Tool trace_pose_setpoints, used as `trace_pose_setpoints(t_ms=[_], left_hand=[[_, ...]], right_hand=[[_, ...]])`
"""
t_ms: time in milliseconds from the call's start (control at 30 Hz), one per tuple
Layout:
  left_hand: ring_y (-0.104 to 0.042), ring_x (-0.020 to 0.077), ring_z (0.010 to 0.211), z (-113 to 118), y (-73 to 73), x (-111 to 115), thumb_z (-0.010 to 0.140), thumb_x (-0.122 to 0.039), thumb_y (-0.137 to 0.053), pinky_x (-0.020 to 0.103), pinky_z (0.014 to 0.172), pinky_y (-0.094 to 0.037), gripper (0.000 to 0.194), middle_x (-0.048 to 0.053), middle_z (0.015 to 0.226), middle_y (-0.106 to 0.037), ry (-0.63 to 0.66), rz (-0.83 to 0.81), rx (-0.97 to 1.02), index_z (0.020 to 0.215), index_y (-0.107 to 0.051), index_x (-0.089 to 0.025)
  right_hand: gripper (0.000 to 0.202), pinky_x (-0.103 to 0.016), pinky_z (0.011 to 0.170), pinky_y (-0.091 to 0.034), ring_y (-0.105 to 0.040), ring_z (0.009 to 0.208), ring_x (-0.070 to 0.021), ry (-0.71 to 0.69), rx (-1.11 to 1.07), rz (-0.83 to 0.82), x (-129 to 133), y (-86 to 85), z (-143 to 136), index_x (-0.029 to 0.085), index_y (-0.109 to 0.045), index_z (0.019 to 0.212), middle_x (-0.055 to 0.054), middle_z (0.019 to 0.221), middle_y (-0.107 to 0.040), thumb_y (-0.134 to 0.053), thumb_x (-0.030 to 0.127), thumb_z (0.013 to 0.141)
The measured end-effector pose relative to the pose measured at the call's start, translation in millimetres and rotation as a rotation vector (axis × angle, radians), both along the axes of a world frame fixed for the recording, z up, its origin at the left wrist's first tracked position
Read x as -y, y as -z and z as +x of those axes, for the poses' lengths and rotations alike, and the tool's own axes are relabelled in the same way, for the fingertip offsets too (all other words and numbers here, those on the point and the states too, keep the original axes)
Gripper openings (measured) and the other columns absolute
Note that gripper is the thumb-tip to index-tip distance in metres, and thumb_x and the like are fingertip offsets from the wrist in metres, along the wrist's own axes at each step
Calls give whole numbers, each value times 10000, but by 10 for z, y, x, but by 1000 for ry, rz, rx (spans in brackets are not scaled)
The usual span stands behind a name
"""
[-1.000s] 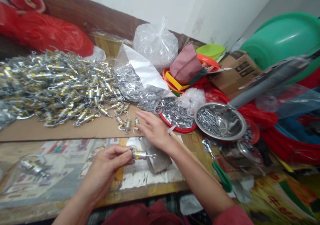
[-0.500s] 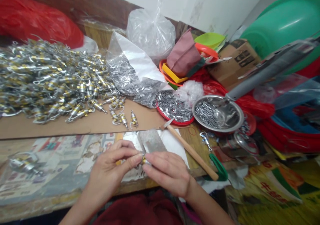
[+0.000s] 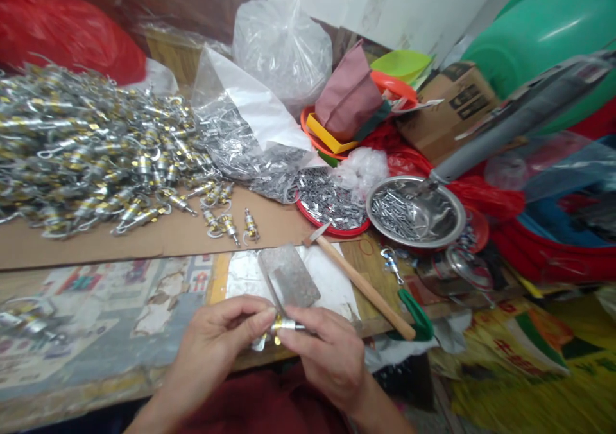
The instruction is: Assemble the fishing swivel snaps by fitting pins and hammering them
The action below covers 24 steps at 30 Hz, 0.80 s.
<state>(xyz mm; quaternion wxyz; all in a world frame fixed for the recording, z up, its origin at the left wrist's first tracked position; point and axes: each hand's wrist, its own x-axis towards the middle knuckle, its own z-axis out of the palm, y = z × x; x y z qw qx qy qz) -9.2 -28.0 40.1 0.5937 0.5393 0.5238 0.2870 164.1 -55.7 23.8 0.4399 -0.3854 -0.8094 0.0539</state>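
Silver-and-yellow fitting (image 3: 285,325) sits pinched in the fingers (image 3: 312,316) of the left hand (image 3: 216,334) and right hand (image 3: 334,350), both angled inward.

Silver-and-yellow fitting (image 3: 287,324) crosswise between both hands (image 3: 219,341) (image 3: 334,347)

Left of the left hand (image 3: 219,334), the printed sheet (image 3: 115,321) gave an open path up to the cardboard (image 3: 178,244), where heaped metal fittings (image 3: 96,145) barred further reach. The grey block (image 3: 291,277) stood ahead of the right hand (image 3: 332,350); the wooden-handled hammer (image 3: 368,286) slanted across the way toward the steel bowl (image 3: 436,219).
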Motion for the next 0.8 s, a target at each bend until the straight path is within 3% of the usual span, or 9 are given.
trace_pose_setpoints(t_ms=[133, 333, 533, 700, 800], left_hand=[[-582, 146, 706, 30, 2, 5, 746, -318, -570, 206, 658, -435, 161, -2, 728, -681, 26, -26, 24, 697, -671, -203], [-590, 145, 719, 3, -51, -44, 739, -261, -582, 197, 651, -435, 134, 6, 765, -685, 102, 83, 97, 673, -684, -205], [-595, 175, 678, 77, 10, 26, 679, -327, -642, 246, 641, -452, 149, 18, 688, -702, -99, -115, 111, 675, -704, -192], [-548, 134, 561, 138, 43, 65, 668, -339, -650, 233, 556, -426, 180, 2, 582, -653, -156, -265, 225, 640, -688, -165], [-541, 129, 576, 120, 15, 38, 680, -328, -643, 222, 556, -417, 165, -2, 597, -647, -85, -247, 214, 650, -685, -170]], right_hand=[[160, -259, 692, -500, -616, 834, -150, -72, 80, 55, 33, -21, 59, 159, -654, 879, -92, 944, -676, -517, 114, 812], [214, -202, 668, -501, -629, 778, -113, -4, -70, -65, 15, -64, 22, 188, -677, 787, -62, 895, -685, -503, 62, 783], [195, -188, 634, -528, -646, 727, -121, 71, -226, -179, 76, 34, -51, 189, -678, 876, -61, 842, -689, -585, 81, 742], [226, -252, 653, -516, -630, 779, -153, 70, -68, -9, 139, 62, 17, 180, -667, 891, -89, 913, -678, -512, 63, 774], [191, -273, 661, -507, -617, 798, -159, 5, -7, 21, 117, 35, 60, 173, -660, 879, -87, 929, -675, -499, 103, 803]])
